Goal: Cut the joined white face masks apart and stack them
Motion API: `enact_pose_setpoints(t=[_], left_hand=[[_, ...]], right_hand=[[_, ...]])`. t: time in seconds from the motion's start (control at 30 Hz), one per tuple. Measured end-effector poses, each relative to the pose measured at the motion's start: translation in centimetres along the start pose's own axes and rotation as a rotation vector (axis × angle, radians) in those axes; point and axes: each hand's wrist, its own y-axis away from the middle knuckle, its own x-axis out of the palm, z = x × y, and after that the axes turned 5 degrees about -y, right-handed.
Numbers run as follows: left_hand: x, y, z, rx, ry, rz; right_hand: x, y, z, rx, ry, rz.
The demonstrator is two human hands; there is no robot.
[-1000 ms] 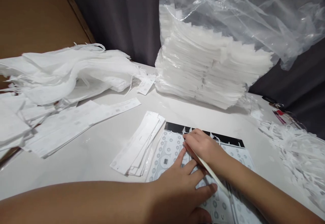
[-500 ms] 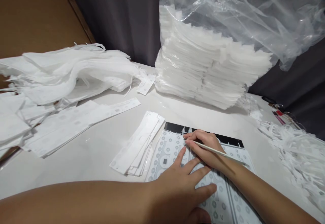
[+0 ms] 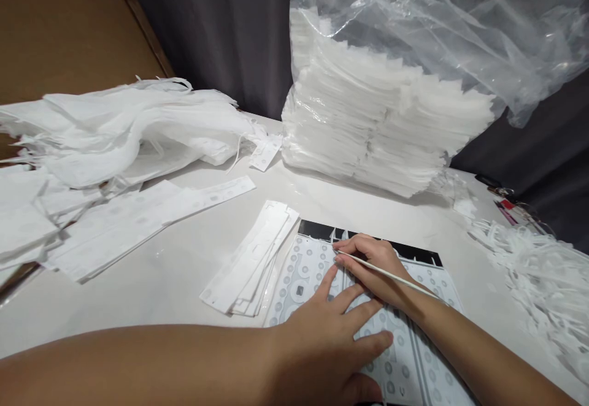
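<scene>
A flat sheet [image 3: 398,344] patterned with grey circles lies on the table, with a black strip [image 3: 317,230] along its far edge. My left hand [image 3: 334,332] rests on the sheet with its fingers spread. Just beyond it, my right hand [image 3: 375,265] pinches a thin white strip [image 3: 391,276] near the black strip. The white strip runs back over my right wrist. What lies under my palms is hidden.
Several narrow white pieces [image 3: 251,259] lie left of the sheet. Farther left are longer printed strips [image 3: 124,228] and a heap of white fabric [image 3: 138,130]. A clear bag of stacked white sheets [image 3: 377,111] stands behind. White scraps [image 3: 547,289] are piled at right.
The white strip in my right hand has shifted slightly, its loose end lying closer to my forearm. My left hand has hardly moved.
</scene>
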Motion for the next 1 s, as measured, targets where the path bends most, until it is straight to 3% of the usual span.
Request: enact_pose_setpoints(t=[0.87, 1.0], left_hand=[[-0.06, 0.06, -0.05, -0.006, 0.015, 0.07], [-0.07, 0.0, 0.0, -0.007, 0.017, 0.079]], right_hand=[[-0.15, -0.01, 0.19, 0.023, 0.029, 0.016], [0.18, -0.1, -0.26, -0.034, 0.065, -0.006]])
